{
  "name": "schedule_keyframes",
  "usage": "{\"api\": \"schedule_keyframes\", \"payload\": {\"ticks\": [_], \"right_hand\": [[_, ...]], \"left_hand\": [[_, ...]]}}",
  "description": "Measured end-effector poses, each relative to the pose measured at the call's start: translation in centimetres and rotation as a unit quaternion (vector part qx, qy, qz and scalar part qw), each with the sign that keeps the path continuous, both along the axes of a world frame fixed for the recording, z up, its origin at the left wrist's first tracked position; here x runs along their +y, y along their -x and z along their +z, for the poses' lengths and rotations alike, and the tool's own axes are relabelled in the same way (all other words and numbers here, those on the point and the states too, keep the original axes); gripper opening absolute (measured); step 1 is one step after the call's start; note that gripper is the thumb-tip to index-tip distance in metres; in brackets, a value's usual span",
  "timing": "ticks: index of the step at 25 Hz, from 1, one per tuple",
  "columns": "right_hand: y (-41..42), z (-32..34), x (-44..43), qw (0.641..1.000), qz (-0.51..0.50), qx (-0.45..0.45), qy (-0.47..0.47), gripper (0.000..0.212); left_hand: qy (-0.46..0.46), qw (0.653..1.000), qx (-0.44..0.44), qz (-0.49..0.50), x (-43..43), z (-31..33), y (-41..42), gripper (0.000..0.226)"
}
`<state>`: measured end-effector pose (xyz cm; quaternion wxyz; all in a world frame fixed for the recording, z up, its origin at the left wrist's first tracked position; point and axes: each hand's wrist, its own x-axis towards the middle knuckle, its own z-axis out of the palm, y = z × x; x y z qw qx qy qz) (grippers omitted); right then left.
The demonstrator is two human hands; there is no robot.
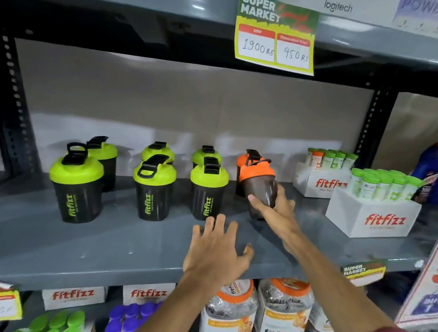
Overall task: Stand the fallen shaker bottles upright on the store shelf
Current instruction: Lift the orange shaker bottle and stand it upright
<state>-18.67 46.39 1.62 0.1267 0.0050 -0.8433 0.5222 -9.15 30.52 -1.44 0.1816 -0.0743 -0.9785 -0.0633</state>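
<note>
head view: right hand (270, 205) wrapped around the dark smoky body of an orange-lidded shaker bottle (260, 186), tilted left, its base near the grey shelf (98, 242). black flip cap and carry loop on top. a second orange shaker (240, 168) stands just behind. left hand (216, 251) released, fingers spread above the shelf. six green-lidded shakers (154, 186) upright in pairs to the left.

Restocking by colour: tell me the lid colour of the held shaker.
Orange lid, black flip cap; head view, right hand.
</note>
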Motion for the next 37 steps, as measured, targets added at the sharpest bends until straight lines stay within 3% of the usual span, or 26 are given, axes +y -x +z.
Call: {"api": "schedule_keyframes", "payload": {"ticks": [3,7,9,11,13,16,18,20,23,26,28,31,37], "right_hand": [[0.3,-0.1,0.0,0.998,0.027,0.028,0.045,0.075],[0.8,-0.5,-0.2,0.999,0.039,0.018,0.021,0.072],[0.6,-0.3,0.1,0.999,0.05,-0.009,0.012,0.084],[-0.2,0.7,0.6,0.999,0.02,-0.012,-0.031,0.111],[-1.4,3.0,0.8,0.993,-0.046,0.064,-0.088,0.121],[-2.5,8.3,-0.2,0.957,-0.086,0.21,-0.181,0.098],[-2.1,12.0,-1.6,0.924,-0.093,0.176,-0.327,0.097],[-1.6,14.3,-3.4,0.874,-0.081,0.085,-0.472,0.093],[-0.6,15.3,-4.9,0.806,-0.045,0.003,-0.59,0.086],[-0.2,16.7,-5.0,0.798,-0.014,-0.061,-0.599,0.085],[-0.2,17.6,-4.9,0.773,0.013,-0.092,-0.627,0.078],[-0.4,17.5,-4.8,0.741,0.067,-0.081,-0.663,0.067],[0.2,16.2,-3.9,0.763,0.16,-0.018,-0.627,0.066]], "left_hand": [[0.005,1.0,0.002,0.003,-0.2,0.1,-0.2,0.063],[0.008,1.0,-0.002,0.002,-0.3,0.1,-0.2,0.063],[0.01,1.0,-0.007,0.001,-0.3,0.2,-0.3,0.062],[0.01,1.0,-0.008,0.003,-0.3,0.2,-0.4,0.063],[0.009,1.0,-0.005,0.005,-0.3,0.3,-0.5,0.064],[0.007,1.0,-0.01,0.003,-0.2,0.3,-0.6,0.063],[0.004,1.0,-0.011,0.0,-0.2,0.3,-0.5,0.062],[0.004,1.0,-0.006,0.003,-0.4,0.3,-0.6,0.061],[-0.003,1.0,-0.01,0.001,-0.4,0.2,-0.7,0.061],[-0.011,1.0,-0.011,0.0,-0.4,0.3,-0.5,0.062],[-0.011,1.0,-0.012,0.0,-0.4,0.4,-0.3,0.063],[-0.011,1.0,-0.013,0.0,-0.3,0.3,-0.2,0.064],[-0.028,1.0,-0.003,-0.002,-0.3,0.4,-0.4,0.063]]}}
